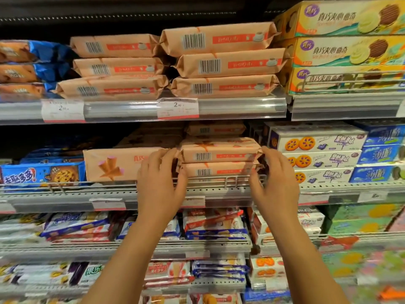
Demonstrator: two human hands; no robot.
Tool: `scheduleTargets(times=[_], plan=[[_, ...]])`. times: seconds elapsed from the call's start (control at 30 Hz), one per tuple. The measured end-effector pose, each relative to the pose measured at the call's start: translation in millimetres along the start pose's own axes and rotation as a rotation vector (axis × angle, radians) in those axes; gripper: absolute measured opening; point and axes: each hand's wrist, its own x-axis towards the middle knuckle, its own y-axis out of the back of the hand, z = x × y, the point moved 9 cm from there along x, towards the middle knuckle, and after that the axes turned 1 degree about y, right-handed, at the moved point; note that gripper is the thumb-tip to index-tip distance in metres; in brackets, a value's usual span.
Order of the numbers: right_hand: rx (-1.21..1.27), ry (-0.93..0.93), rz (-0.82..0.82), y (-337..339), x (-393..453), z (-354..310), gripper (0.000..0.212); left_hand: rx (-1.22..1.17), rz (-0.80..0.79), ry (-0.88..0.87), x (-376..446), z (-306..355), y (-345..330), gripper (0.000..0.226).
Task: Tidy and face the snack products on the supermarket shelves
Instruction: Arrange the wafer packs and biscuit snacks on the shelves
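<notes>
**Hands on the tan packs, middle shelf**

Hands were both raised to the middle shelf, one at each end of a short stack of tan snack packs. The stack sat two high at the shelf's front edge, just behind the wire front rail, barcodes facing out. A third tan pack lay further back and higher.

Left hand had its fingers curled round the crimped left ends of the stack. Right hand mirrored it, fingers curled onto the right ends, thumb low near the rail. Both hands gripped the stack between them.

Just left of the stack, touching or nearly so, stood a wider tan pack printed with cones; beyond it a blue cookie pack. To the right, white boxes with orange biscuits were stacked three high.

On the upper shelf, two columns of matching tan packs lay three high, and yellow boxes to their right.
</notes>
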Motion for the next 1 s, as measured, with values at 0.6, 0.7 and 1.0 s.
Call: scheduleTargets(times=[0.6,0.7,1.0], plan=[[0.581,-1.046,-0.580,-193,-173,88,0.041,0.250,-0.327,0.073,-96,-132,-41,0.072],[0.651,-1.134,-0.548,-209,-171,89,0.047,0.256,-0.328,0.039,-97,-135,-40,0.072],[0.614,-1.218,-0.493,-229,-164,86,0.038,0.247,-0.314,0.005,-99,-144,-42,0.072]])
